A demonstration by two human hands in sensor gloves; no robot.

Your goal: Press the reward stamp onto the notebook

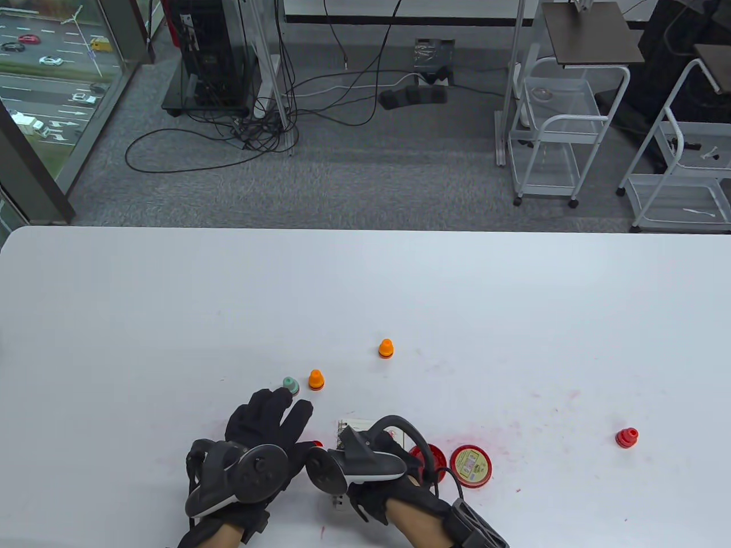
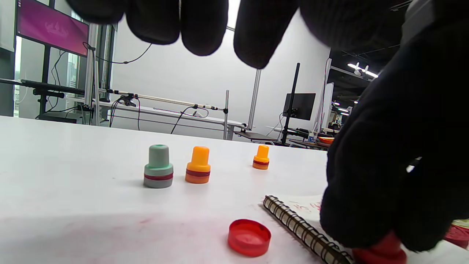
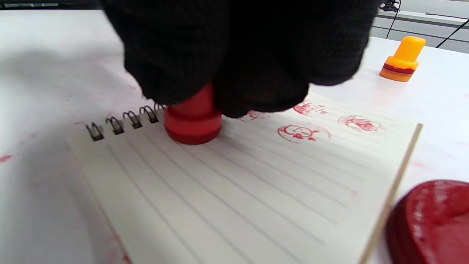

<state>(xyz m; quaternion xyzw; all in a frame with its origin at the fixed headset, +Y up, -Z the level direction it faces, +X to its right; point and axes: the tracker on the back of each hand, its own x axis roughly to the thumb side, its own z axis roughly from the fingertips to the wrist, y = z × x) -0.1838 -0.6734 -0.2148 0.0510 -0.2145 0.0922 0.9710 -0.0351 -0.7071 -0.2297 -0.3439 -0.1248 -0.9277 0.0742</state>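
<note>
A spiral notebook (image 3: 256, 190) lies open on the white table (image 1: 365, 297); in the table view only its top edge (image 1: 357, 425) shows past my right hand (image 1: 371, 456). That hand (image 3: 216, 91) grips a red stamp (image 3: 193, 123) and presses it upright on the lined page next to the spiral (image 3: 121, 123). Red stamped faces (image 3: 302, 132) mark the page's far side. My left hand (image 1: 285, 408) is open and empty to the notebook's left, fingertips (image 2: 212, 29) above the table near a green stamp (image 1: 291, 385). The held stamp's base (image 2: 381, 253) also shows in the left wrist view.
Two orange stamps (image 1: 316, 379) (image 1: 386, 348) stand beyond the hands. A small red cap (image 2: 249, 237) lies left of the notebook. An open red ink pad (image 3: 432, 220) and its lid (image 1: 471, 465) sit right of the notebook. Another red stamp (image 1: 626, 438) stands far right.
</note>
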